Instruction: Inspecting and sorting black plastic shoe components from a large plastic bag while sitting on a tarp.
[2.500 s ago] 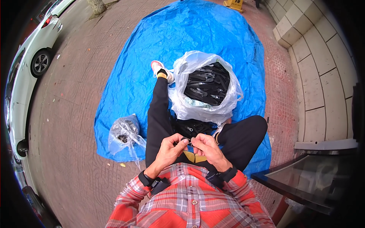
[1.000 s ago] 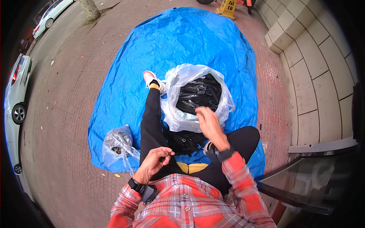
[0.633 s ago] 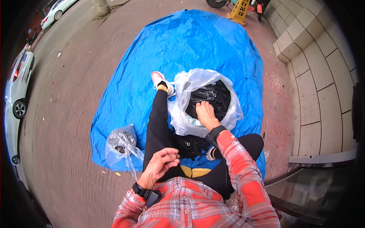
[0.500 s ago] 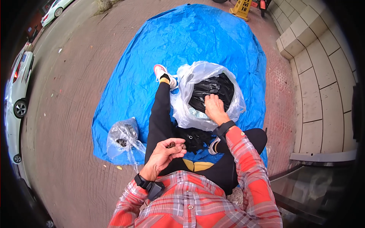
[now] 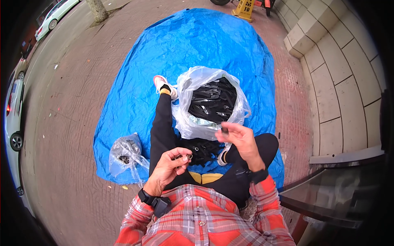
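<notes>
My left hand (image 5: 167,169) is closed, pinching small bronze-coloured metal rings (image 5: 189,156) between thumb and fingers above my lap. A dark, small black strip (image 5: 224,130) sits between the fingers of my right hand (image 5: 243,143), which is slightly blurred and hovers by the near right rim of a large translucent plastic bag (image 5: 191,129). Inside that bag lie many flat, shiny black strips (image 5: 213,96). Between my legs is a pile of black pieces (image 5: 200,152), with a metal ring showing on one.
A smaller clear bag (image 5: 130,145) with small dark metal parts lies left of my leg. Everything rests on a blue tarp (image 5: 197,41) over brick paving. A tiled wall (image 5: 328,90) and dark glass panel (image 5: 328,192) stand right; a yellow sign (image 5: 243,10) stands far off.
My right hand has come out of the large bag, back toward me, with a small black piece between its fingers. The left hand still holds the rings. The whole view has shifted slightly.
</notes>
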Demonstrator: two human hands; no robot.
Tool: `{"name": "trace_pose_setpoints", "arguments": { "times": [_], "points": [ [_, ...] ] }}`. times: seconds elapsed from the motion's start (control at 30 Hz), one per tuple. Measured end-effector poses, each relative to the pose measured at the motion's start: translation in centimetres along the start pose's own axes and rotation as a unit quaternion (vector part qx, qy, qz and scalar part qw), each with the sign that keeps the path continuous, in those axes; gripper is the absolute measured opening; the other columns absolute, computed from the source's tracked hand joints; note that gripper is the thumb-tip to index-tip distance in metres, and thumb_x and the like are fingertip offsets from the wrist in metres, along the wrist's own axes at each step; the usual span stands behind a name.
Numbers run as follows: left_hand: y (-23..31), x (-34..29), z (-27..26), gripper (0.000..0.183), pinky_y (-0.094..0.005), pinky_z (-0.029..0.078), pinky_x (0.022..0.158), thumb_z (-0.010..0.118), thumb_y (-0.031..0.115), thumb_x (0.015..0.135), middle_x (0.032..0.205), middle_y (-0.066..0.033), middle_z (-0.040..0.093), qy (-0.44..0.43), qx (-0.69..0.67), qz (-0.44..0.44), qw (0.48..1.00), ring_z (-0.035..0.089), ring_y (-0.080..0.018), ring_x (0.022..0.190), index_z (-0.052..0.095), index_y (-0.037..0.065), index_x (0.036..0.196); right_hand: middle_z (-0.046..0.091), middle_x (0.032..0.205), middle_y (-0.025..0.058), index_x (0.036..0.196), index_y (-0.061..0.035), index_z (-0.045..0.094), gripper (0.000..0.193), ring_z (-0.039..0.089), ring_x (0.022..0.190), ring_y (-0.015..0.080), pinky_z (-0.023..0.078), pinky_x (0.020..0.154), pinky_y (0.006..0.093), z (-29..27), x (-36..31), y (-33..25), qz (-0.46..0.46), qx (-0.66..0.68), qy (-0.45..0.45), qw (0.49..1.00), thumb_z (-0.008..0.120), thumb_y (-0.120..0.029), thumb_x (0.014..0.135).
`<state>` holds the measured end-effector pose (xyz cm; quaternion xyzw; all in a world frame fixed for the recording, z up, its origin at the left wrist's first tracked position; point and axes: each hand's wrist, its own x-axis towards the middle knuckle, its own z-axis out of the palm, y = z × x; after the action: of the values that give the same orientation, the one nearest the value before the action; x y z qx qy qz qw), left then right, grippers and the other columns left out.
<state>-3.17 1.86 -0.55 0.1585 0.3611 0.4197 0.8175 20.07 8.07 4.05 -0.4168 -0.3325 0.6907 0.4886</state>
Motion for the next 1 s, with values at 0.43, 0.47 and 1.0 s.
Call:
{"name": "trace_pose_setpoints", "arguments": {
  "times": [0.43,0.47,1.0],
  "points": [
    [0.8,-0.5,2.6,0.026,-0.0153,0.024,0.041,0.062,0.006,0.082,0.079,-0.0041,0.058,-0.006,0.028,0.058,0.998,0.039,-0.0023,0.051,0.058,0.000,0.107,0.049,0.076,0.0110,0.108,-0.0038,0.058,0.030,0.054,0.063,0.0252,0.045,0.056,0.0338,1.8,-5.3,3.9,-0.252,-0.578,-0.087,0.771,0.062,-0.007,0.079],
    [0.7,-0.5,2.6,0.026,-0.0151,0.024,0.041,0.062,0.007,0.082,0.078,-0.0030,0.058,-0.005,0.052,0.061,0.997,0.038,-0.0017,0.051,0.058,0.000,0.107,0.049,0.076,0.0110,0.108,-0.0038,0.058,0.030,0.054,0.063,0.0252,0.045,0.056,0.0338,2.0,-5.5,4.0,-0.251,-0.578,-0.087,0.772,0.062,-0.007,0.079],
    [-1.1,-0.9,2.7,0.021,-0.0173,0.026,0.042,0.062,0.006,0.082,0.068,0.0006,0.053,-0.016,0.138,0.057,0.989,0.038,-0.0033,0.050,0.060,-0.001,0.101,0.058,0.082,0.0047,0.100,0.0017,0.054,0.023,0.055,0.066,0.0087,0.044,0.056,0.0222,2.7,-5.8,6.1,-0.015,-0.216,-0.048,0.975,0.064,-0.007,0.081]
  ]
}}
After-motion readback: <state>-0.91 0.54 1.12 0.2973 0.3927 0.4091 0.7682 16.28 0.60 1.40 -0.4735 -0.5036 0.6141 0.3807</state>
